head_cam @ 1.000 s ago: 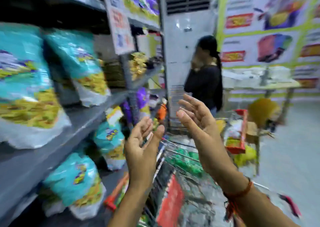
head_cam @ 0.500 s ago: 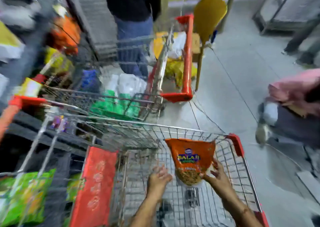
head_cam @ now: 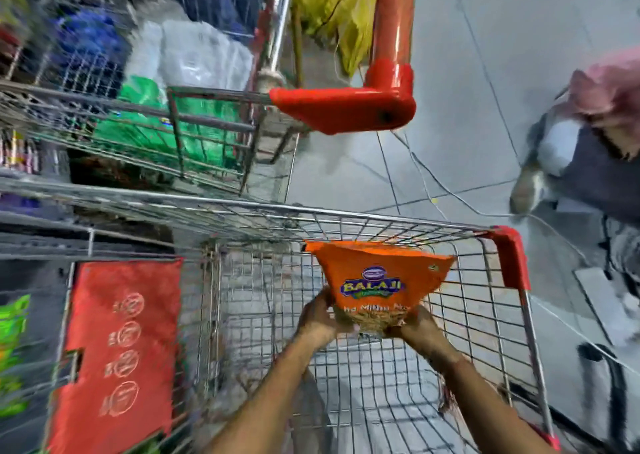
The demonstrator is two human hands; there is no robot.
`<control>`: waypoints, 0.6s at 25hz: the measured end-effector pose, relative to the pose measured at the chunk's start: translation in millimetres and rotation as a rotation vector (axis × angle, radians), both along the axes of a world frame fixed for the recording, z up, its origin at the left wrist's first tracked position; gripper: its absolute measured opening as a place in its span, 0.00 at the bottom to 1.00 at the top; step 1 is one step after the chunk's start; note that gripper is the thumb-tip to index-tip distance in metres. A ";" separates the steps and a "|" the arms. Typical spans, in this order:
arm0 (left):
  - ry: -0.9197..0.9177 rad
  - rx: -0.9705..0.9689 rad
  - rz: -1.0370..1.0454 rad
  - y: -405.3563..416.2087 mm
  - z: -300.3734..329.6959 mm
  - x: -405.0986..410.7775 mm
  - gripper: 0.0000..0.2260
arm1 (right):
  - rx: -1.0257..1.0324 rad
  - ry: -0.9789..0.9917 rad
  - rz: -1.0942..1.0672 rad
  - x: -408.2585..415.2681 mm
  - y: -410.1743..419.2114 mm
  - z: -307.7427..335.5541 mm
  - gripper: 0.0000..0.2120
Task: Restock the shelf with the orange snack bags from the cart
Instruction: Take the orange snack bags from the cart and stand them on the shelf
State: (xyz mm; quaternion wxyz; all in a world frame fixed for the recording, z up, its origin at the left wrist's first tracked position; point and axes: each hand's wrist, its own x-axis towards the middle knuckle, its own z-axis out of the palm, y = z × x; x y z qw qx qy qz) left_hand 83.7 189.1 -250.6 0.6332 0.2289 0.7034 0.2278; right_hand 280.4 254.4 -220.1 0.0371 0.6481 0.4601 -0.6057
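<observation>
Head view, looking down into my wire cart (head_cam: 491, 318). Both my hands are closed on one orange snack bag (head_cam: 377, 273), held upright above the cart's basket floor at about five o'clock in the frame. My left hand (head_cam: 317, 322) clamps the bag's lower left corner; my right hand (head_cam: 417, 329) clamps its lower right corner. The two hands are apart, with the bag's bottom edge between them. The bag's top edge flares wide and sits near the cart's far rim. A blue and yellow "BALAJI" logo reads on its front, with a clear window of snack below it, partly covered by my fingers. No other bag shows on the visible part of the basket floor.

At eight o'clock, a red panel (head_cam: 117, 346) with round white symbols hangs on the cart's left side. Green packets (head_cam: 12, 336) show at nine o'clock, blurred.

At eleven o'clock a second wire cart (head_cam: 194, 131) stands just beyond mine, holding green bags (head_cam: 152, 121), white bags (head_cam: 194, 55) and blue ones, all blurred. Its red handle (head_cam: 349, 107) sits at twelve o'clock. Grey floor (head_cam: 467, 107) fills one to two o'clock. At three o'clock another person's leg and shoe (head_cam: 530, 187) are in view, blurred.
</observation>
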 end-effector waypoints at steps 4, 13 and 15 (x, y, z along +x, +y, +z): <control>0.018 0.016 0.002 -16.9 35.0 -12.8 0.39 | 0.005 0.057 0.052 -6.4 -12.4 19.7 0.22; 0.213 0.351 0.311 -115.6 194.2 -83.1 0.32 | 0.249 0.434 0.240 -84.1 -61.7 149.8 0.24; 0.279 0.496 0.445 -160.8 250.9 -97.0 0.28 | 0.357 0.539 0.302 -112.8 -86.2 197.9 0.25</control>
